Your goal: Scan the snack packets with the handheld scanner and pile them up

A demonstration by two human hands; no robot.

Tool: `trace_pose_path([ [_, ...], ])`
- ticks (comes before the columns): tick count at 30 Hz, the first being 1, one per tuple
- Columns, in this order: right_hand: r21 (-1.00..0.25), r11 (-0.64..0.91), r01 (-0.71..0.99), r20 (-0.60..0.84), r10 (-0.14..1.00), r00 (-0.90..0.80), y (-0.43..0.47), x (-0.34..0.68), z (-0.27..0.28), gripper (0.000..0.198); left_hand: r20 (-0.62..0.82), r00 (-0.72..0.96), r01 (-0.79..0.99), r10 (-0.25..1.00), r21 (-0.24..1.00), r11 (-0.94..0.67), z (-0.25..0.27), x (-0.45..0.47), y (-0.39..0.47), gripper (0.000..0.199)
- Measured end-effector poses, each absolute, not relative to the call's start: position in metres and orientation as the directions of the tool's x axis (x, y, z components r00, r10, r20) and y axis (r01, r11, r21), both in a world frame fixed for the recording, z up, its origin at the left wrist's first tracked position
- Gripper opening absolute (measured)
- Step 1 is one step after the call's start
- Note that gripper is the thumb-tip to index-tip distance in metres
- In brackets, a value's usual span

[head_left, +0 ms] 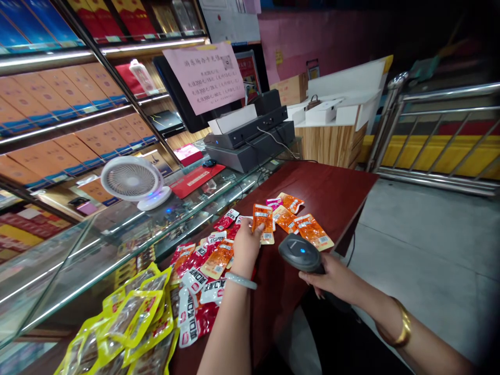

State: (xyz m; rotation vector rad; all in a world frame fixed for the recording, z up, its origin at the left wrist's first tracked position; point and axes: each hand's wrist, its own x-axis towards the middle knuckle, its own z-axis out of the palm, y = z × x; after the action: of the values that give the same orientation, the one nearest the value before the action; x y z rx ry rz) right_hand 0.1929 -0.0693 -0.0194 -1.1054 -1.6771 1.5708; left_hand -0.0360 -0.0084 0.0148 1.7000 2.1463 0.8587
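Pinched in my left hand (248,240) is an orange snack packet (264,217), raised slightly over the dark red tabletop (281,284). My right hand (336,276) grips a barcode scanner (300,252) with a blue light, its head close to the packet's right side. Several orange packets (312,229) and a pink one lie beyond the scanner. Left of my left hand is a pile of red and white packets (195,281) with an orange packet (217,259) among them. Yellow-edged clear packets (133,317) are heaped at the lower left.
A glass display counter (117,250) runs along the left, with a white fan (133,179) and a red folder (197,179) on it. Behind stand a black cash drawer (250,148) and a monitor bearing a pink notice (207,78). A metal railing (441,135) is at right.
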Motion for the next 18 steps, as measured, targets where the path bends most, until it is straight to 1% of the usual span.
trace_pose_path([
  [3, -0.984, -0.014, 0.179, -0.102, 0.865, -0.492, -0.068, 0.19, -0.018, 0.022, 0.14, -0.277, 0.764, 0.951, 0.633, 0.129, 0.009, -0.036, -0.006, 0.025],
  [5, -0.984, -0.009, 0.176, -0.095, 0.869, -0.485, -0.068, 0.19, -0.02, 0.022, 0.13, -0.286, 0.717, 0.949, 0.686, 0.122, 0.004, -0.033, -0.004, 0.027],
  [6, -0.985, -0.014, 0.173, -0.097, 0.871, -0.482, -0.067, 0.19, -0.022, 0.023, 0.12, -0.289, 0.674, 0.95, 0.73, 0.113, 0.001, -0.03, -0.003, 0.03],
  [8, -0.986, -0.025, 0.165, -0.103, 0.871, -0.481, -0.067, 0.191, -0.026, 0.026, 0.073, -0.262, 0.532, 0.962, 0.843, 0.081, -0.005, -0.021, 0.001, 0.036],
  [10, -0.988, -0.038, 0.147, -0.105, 0.871, -0.479, -0.068, 0.191, -0.03, 0.029, 0.054, -0.164, 0.368, 0.985, 0.93, 0.011, -0.01, -0.012, 0.004, 0.042],
  [11, -0.99, -0.042, 0.138, -0.103, 0.874, -0.475, -0.068, 0.192, -0.032, 0.03, 0.074, -0.11, 0.322, 0.991, 0.946, -0.035, -0.012, -0.009, 0.005, 0.045],
  [12, -0.99, -0.043, 0.132, -0.102, 0.875, -0.474, -0.068, 0.192, -0.032, 0.031, 0.107, -0.062, 0.323, 0.992, 0.943, -0.081, -0.012, -0.007, 0.005, 0.047],
  [13, -0.991, -0.046, 0.128, -0.102, 0.874, -0.474, -0.068, 0.193, -0.033, 0.032, 0.146, -0.03, 0.374, 0.989, 0.919, -0.124, -0.011, -0.008, 0.005, 0.047],
  [14, -0.991, -0.048, 0.125, -0.103, 0.873, -0.476, -0.068, 0.193, -0.033, 0.032, 0.183, -0.015, 0.463, 0.983, 0.873, -0.156, -0.009, -0.01, 0.004, 0.044],
  [16, -0.991, -0.051, 0.121, -0.103, 0.873, -0.477, -0.067, 0.194, -0.032, 0.031, 0.24, -0.027, 0.67, 0.97, 0.725, -0.161, -0.002, -0.019, 0.002, 0.035],
  [18, -0.992, -0.059, 0.109, -0.104, 0.875, -0.473, -0.066, 0.195, -0.03, 0.029, 0.295, -0.069, 0.816, 0.953, 0.567, -0.116, 0.007, -0.03, 0.0, 0.031],
])
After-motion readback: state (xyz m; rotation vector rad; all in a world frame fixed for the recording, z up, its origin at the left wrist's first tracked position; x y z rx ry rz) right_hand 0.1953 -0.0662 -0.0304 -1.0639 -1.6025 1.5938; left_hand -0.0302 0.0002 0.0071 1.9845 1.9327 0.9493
